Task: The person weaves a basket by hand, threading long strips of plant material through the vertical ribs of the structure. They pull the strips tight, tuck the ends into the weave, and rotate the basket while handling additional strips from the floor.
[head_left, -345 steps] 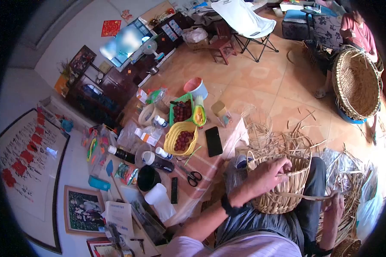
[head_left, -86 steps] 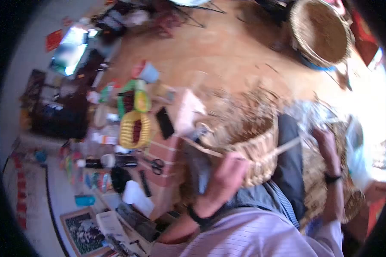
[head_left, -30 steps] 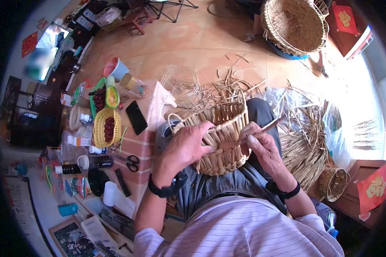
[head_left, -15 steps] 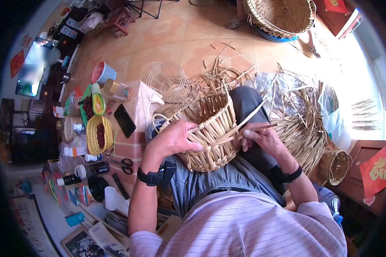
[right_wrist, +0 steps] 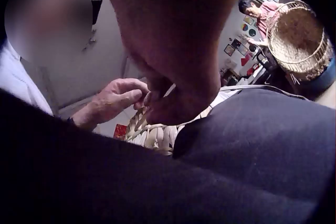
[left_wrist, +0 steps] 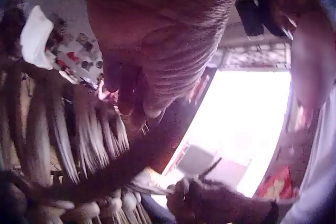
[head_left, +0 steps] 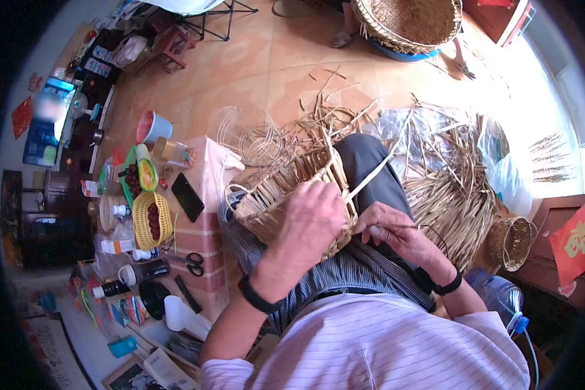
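A half-woven straw basket (head_left: 266, 208) sits tilted on the person's lap, its side made of upright strands over a braided lower band. The left hand (head_left: 309, 224) reaches across its near side, fingers bent down and pinching a strand at the right side. The right hand (head_left: 396, 234) pinches a brown straw strip just right of the basket; the strip's end sticks out past the fingers. Beyond it, a pale loose strand (head_left: 374, 177) runs up and away from the weave. In the right wrist view, the left hand's fingertips (right_wrist: 140, 95) meet the right hand's fingers, which hide the contact.
On the left, a table (head_left: 201, 244) bears a yellow basket (head_left: 164, 214) of red fruit, a phone (head_left: 187, 197), scissors (head_left: 194, 264) and bottles. A straw pile (head_left: 455, 201) lies at right beside a small basket (head_left: 510, 244). A large basket (head_left: 409, 23) stands farther off.
The left hand has moved from the basket's left side rightward over its near side, toward the right hand. Earlier, the right hand held a long strip out to the right; now both hands are close together.
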Demonstrator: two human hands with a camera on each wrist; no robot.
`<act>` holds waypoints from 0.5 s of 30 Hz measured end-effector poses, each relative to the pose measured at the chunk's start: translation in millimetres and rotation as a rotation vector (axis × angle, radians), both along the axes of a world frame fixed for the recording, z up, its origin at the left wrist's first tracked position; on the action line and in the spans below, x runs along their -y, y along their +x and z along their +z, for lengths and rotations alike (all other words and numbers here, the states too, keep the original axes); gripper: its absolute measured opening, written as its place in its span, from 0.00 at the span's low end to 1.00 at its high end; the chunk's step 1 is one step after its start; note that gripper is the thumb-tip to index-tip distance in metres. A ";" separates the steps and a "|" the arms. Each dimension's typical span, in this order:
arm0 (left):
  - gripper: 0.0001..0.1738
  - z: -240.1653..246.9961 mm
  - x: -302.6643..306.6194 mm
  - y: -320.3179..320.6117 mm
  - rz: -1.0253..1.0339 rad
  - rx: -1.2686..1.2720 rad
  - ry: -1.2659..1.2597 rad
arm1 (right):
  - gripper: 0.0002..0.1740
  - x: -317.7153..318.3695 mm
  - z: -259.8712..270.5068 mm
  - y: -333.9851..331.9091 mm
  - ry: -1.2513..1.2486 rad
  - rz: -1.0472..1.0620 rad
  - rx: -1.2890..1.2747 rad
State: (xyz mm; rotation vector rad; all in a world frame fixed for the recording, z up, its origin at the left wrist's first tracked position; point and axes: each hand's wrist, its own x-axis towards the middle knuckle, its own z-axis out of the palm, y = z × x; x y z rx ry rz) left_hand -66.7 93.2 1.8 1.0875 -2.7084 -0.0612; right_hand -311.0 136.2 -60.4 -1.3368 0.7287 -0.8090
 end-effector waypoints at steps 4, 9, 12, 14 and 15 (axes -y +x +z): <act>0.04 -10.5 -7.1 -11.8 0.104 0.010 0.064 | 0.09 -17.2 -0.6 9.6 -0.108 -0.067 0.010; 0.09 6.4 -29.0 16.8 0.622 -0.666 0.642 | 0.18 -14.1 -0.2 14.1 -0.075 -0.038 0.242; 0.10 1.7 -43.5 41.8 0.652 -0.915 0.889 | 0.21 -4.3 1.3 19.8 -0.089 0.002 0.240; 0.07 4.3 -55.9 45.4 0.705 -1.077 1.007 | 0.24 -4.7 6.5 25.7 0.137 0.036 0.270; 0.06 2.4 -63.2 49.2 0.705 -1.122 1.024 | 0.23 -3.9 8.0 31.1 0.225 0.066 0.241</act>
